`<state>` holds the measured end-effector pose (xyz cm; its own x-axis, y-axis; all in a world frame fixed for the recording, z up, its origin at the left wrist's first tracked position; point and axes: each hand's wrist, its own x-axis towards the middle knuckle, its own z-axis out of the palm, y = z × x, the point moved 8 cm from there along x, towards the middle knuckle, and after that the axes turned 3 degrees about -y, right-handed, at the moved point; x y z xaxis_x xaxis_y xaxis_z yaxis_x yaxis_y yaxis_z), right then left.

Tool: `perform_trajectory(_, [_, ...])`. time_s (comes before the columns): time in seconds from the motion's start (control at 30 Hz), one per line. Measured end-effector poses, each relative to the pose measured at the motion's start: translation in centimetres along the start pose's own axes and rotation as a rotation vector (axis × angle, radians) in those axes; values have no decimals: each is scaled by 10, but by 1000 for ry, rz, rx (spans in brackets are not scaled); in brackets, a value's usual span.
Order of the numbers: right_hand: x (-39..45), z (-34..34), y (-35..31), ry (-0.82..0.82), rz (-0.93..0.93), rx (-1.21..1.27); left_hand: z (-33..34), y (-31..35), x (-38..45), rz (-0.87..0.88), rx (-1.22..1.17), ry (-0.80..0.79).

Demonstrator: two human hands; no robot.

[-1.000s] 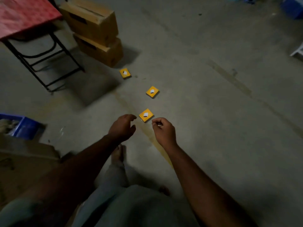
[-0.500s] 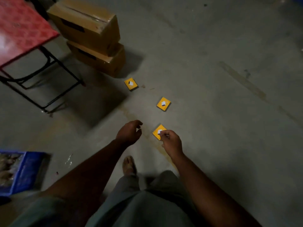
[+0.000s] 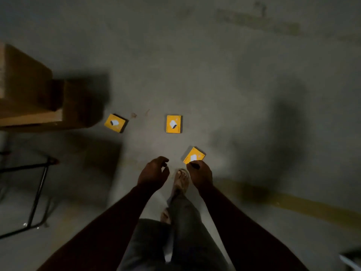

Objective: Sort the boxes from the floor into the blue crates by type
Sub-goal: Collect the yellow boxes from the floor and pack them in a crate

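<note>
Yellow flat square cardboard box (image 3: 194,155) pinched by right hand (image 3: 199,174); left hand (image 3: 153,173) loosely curled, empty, just left of it. Two more yellow boxes (image 3: 174,124) beyond.

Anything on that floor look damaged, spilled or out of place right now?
Nothing looks damaged or spilled. Three small yellow boxes are scattered at different angles: one near the stacked cardboard cartons, one in the middle, and the nearest pinched by the right hand. No blue crate is in view.
</note>
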<state>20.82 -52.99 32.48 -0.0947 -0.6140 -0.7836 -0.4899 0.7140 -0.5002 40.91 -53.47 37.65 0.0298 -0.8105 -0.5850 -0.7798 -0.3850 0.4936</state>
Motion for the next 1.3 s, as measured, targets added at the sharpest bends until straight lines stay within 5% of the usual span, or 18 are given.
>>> perform_trajectory(0.4, [292, 125, 146, 158, 429, 378, 171, -127, 268, 11, 35, -92])
perform_trajectory(0.5, [345, 146, 204, 339, 559, 434, 214, -157, 332, 82, 56, -112])
perform_trajectory(0.6, [376, 155, 249, 542, 643, 350, 236, -179, 390, 105, 85, -33])
perform_trajectory(0.7, [404, 181, 269, 520, 651, 292, 233, -203, 429, -61, 101, 143])
perform_trajectory(0.9, [415, 176, 233, 806, 570, -177, 231, -219, 477, -253, 92, 270])
perform_trajectory(1.07, [455, 169, 169, 559, 296, 6, 236, -220, 523, -458, -33, 177])
perform_trajectory(1.3, [486, 154, 129, 440, 288, 134, 234, -255, 541, -624, 84, 74])
